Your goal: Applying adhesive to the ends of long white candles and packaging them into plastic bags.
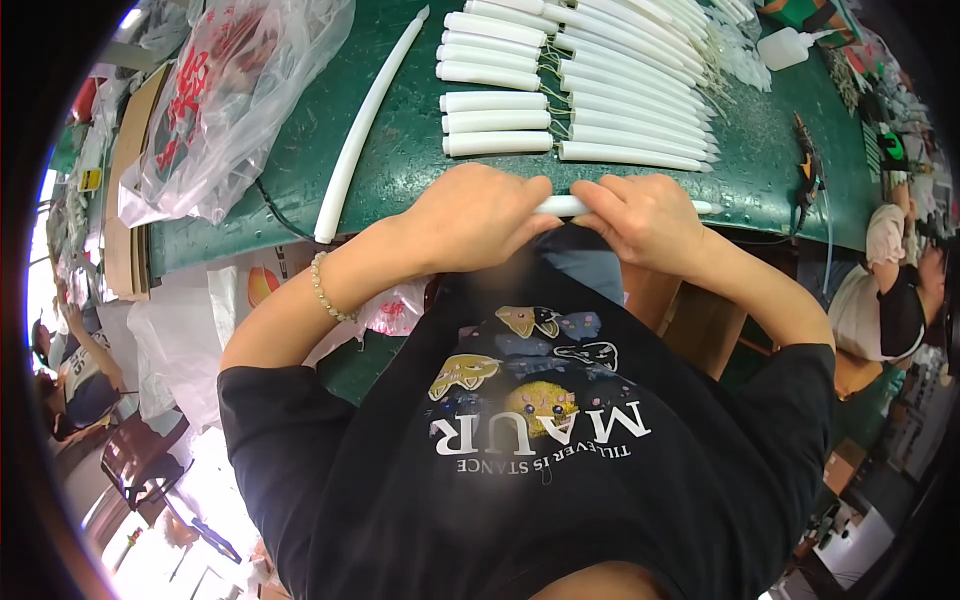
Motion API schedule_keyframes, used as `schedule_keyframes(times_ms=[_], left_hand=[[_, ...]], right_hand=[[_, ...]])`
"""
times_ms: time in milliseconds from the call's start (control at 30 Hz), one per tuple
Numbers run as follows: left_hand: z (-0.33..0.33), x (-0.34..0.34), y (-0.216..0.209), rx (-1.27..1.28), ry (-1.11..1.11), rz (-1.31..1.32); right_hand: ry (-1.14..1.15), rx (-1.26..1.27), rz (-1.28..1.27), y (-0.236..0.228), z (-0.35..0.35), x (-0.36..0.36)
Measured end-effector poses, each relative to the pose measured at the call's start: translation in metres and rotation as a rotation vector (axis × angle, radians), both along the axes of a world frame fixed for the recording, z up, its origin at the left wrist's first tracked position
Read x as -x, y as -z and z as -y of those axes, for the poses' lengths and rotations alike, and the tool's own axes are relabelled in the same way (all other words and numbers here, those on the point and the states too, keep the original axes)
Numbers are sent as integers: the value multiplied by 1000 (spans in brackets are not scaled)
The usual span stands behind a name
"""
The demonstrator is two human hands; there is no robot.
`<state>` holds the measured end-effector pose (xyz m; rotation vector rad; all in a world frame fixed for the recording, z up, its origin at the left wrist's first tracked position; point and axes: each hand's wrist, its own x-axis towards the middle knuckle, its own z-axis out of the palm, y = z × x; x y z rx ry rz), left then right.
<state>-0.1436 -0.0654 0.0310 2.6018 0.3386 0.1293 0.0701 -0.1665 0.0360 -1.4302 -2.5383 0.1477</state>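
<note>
Slack in the left hand (485, 215) and right hand (645, 218), fingers pinched closed around a white stick (562, 206) at the near edge of the bench (403, 125), could drop it.

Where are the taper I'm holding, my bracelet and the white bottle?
Held taper (563, 206), head view: its exposed white shaft.
Bracelet (319, 288), head view: beads partway along its visible arc.
White bottle (783, 49), head view: its body, below the nozzle.
</note>
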Motion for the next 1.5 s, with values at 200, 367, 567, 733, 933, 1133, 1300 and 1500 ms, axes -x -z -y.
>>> schedule_keyframes(times_ms=[200,367,567,733,933,1133,1300,1500], left_hand=[[9,9,0,-130,-127,200],[18,25,-11,-93,-205,141],[24,36,-10,-107,-297,209],[22,62,-6,-276,-576,428],[-11,115,3,-466,-980,344],[-14,107,-5,-646,-942,261],[5,39,2,-377,-504,465],[6,5,13,-351,-420,370]], right_hand=[[11,-245,3,-3,-2,7],[-51,-421,-49,-10,-8,7],[-83,-369,-27,-23,-12,20],[-10,-475,-111,-50,-26,40],[198,-434,-196,-16,-18,5],[250,-368,-122,4,-10,-5],[293,-391,-111,12,-10,-1],[354,-355,-201,22,-10,1]])
